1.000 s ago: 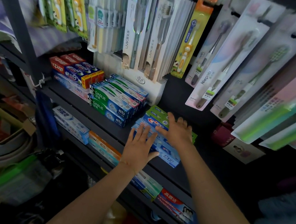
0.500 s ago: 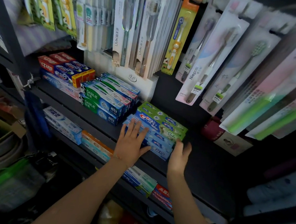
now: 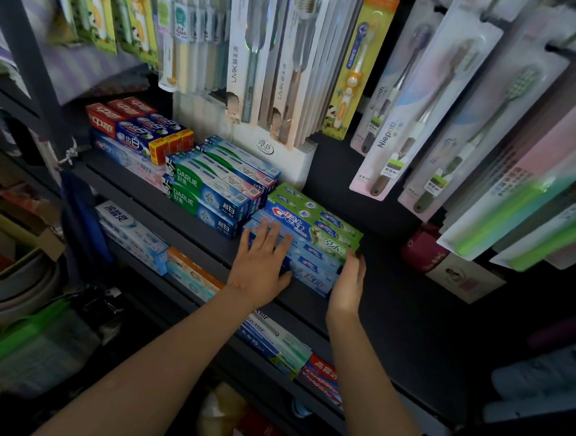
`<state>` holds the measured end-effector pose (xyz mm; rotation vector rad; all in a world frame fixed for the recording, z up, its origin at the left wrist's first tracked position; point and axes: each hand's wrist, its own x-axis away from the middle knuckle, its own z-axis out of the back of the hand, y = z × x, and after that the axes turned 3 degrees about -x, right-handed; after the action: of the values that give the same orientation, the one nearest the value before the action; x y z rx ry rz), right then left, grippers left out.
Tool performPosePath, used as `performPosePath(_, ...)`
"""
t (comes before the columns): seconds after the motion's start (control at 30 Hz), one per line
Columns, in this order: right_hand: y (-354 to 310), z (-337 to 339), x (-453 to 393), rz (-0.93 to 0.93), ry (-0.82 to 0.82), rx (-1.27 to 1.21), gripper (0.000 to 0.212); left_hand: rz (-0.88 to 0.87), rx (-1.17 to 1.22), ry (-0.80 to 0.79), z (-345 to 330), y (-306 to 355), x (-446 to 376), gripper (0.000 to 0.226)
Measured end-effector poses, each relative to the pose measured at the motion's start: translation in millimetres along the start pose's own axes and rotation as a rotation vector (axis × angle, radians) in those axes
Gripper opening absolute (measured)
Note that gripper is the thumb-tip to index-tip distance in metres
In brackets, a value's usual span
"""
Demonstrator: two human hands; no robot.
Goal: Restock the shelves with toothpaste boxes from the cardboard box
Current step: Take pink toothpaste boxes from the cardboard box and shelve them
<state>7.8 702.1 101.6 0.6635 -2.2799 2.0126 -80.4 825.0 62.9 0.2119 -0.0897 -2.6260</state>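
Note:
A stack of blue and green Crest toothpaste boxes (image 3: 312,233) lies on the dark shelf (image 3: 191,225). My left hand (image 3: 261,266) rests flat on the stack's front left part, fingers spread and straight. My right hand (image 3: 348,285) stands on edge against the stack's right end, fingers straight and touching the box ends. To the left stand stacked Darlie boxes (image 3: 210,193) and red and blue boxes (image 3: 140,131). No cardboard box is visible.
Carded toothbrushes (image 3: 418,101) hang above and to the right of the shelf. A white display box (image 3: 284,153) sits behind the stacks. More toothpaste boxes (image 3: 133,238) line the lower shelf. A dark red item (image 3: 423,249) sits right of the Crest stack. Basins lie at the lower left.
My right hand came off the top of the Crest stack and moved to its right end. My left hand stayed flat on the front boxes.

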Motion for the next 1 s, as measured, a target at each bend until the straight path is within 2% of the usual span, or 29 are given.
performPosePath(0.1,3.3,24.1,14.7,0.015,0.012,0.012,0.059,-0.049,0.184,0.130,10.0,20.6,20.3,0.064)
performPosePath(0.2,12.9,58.4,36.1,0.136,-0.039,0.056,0.040,-0.006,0.379,0.326,14.1,49.0,51.4,0.026)
performPosePath(0.23,13.8,71.0,43.3,0.208,-0.052,0.112,0.028,0.035,0.426,0.316,14.8,58.3,62.4,0.019)
performPosePath(0.27,14.1,84.8,51.1,0.273,-0.072,0.180,0.021,0.073,0.465,0.282,14.9,67.7,72.5,0.022)
performPosePath(0.37,21.3,130.3,69.7,0.403,-0.177,0.337,0.029,0.081,0.480,0.146,8.8,90.5,98.1,0.031)
performPosePath(0.47,42.7,176.6,83.3,0.467,-0.305,0.425,0.030,0.141,0.533,-0.023,-1.0,114.8,125.8,0.022)
performPosePath(0.57,73.3,210.6,89.9,0.372,-0.401,0.552,0.030,0.217,0.545,-0.214,-8.8,144.5,155.8,0.023)
performPosePath(0.67,99.9,247.7,97.3,-0.003,-0.633,0.757,0.031,0.245,0.513,-0.537,-20.7,171.9,186.0,0.027)
performPosePath(0.73,109.9,279.7,108.3,-0.217,-0.866,1.068,0.034,0.207,0.401,-0.764,-26.7,188.9,205.9,0.038)
performPosePath(0.8,116.1,312.2,122.5,-0.209,-0.936,1.258,0.041,0.190,0.357,-0.886,-30.0,206.3,223.6,0.053)
performPosePath(0.9,116.8,355.6,147.9,-0.229,-0.807,1.151,0.039,0.166,0.356,-0.834,-32.0,236.2,248.7,0.043)
performPosePath(1.0,120.6,394.6,176.8,-0.205,-0.642,1.014,0.032,0.162,0.530,-0.671,-45.3,269.5,283.7,0.024)
